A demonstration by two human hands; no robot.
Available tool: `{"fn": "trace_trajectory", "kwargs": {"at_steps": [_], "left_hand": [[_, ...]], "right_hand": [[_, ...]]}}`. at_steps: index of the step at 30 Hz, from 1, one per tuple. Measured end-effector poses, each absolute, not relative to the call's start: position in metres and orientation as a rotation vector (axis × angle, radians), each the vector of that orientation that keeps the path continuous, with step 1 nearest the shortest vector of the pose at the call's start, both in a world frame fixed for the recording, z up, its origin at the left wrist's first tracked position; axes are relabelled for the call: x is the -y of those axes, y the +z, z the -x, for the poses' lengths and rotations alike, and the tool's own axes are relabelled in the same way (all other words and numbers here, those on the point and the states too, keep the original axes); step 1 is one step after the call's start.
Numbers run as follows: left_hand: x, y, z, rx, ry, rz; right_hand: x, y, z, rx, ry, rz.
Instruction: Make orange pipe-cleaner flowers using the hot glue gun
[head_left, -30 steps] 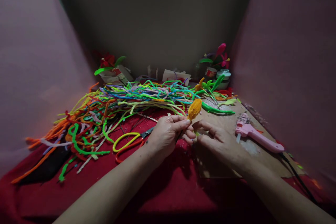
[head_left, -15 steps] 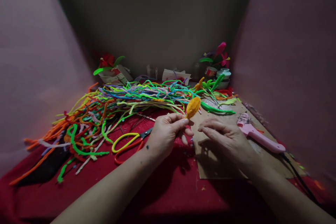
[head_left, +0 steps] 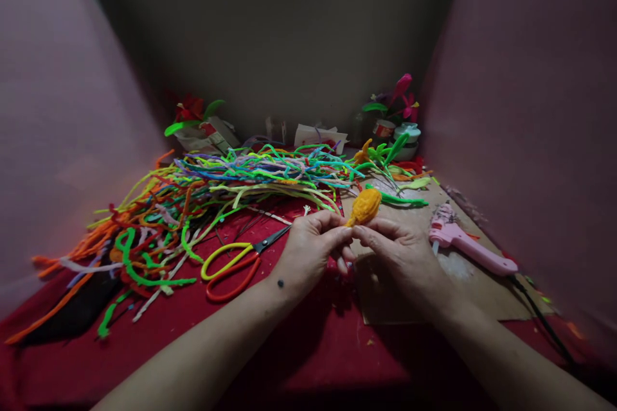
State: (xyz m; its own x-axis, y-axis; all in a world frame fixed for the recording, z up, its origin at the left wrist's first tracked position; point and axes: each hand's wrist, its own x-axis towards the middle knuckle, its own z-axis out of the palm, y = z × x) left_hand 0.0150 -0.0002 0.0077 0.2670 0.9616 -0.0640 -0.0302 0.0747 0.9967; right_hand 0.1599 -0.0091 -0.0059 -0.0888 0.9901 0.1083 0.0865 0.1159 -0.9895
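Observation:
A yellow-orange fuzzy flower bud (head_left: 365,205), apparently of pipe cleaner, points up and to the right between my hands. My left hand (head_left: 318,247) pinches its lower end between thumb and fingers. From the other side, my right hand (head_left: 402,250) has closed its thumb and fingertips on the base of the same bud. The fingers hide whatever lies below the base. Scissors (head_left: 236,263) with one yellow and one red handle lie just left of my left wrist. A pink glue gun (head_left: 470,247) rests to the right of my right hand.
Many coloured pipe cleaners (head_left: 270,170) are heaped across the back and left of the red cloth (head_left: 308,359). A brown board (head_left: 395,308) lies under my right hand. Green pipe-cleaner leaves (head_left: 400,200) and finished flowers (head_left: 403,93) stand behind; the glue gun's black cord (head_left: 542,314) runs right.
My right hand has moved left and closed on the bud's base, where before it was apart from it. The bud has turned and shifted slightly right.

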Motion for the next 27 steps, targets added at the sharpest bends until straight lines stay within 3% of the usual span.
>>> {"fn": "trace_trajectory", "kwargs": {"at_steps": [5, 13, 27], "left_hand": [[0.0037, 0.0077, -0.0177, -1.054, 1.002, -1.249], [0.0021, 0.0092, -0.0162, -1.006, 1.010, -1.135], [0.0015, 0.0074, -0.0149, -0.919, 0.959, -1.097]], "right_hand": [[0.0103, -0.0110, -0.1577, 1.244, 1.268, 1.103], [0.0156, -0.0137, -0.1565, 1.403, 0.897, 1.087], [0.0148, -0.0143, -0.1597, 1.432, 0.907, 1.166]]}}
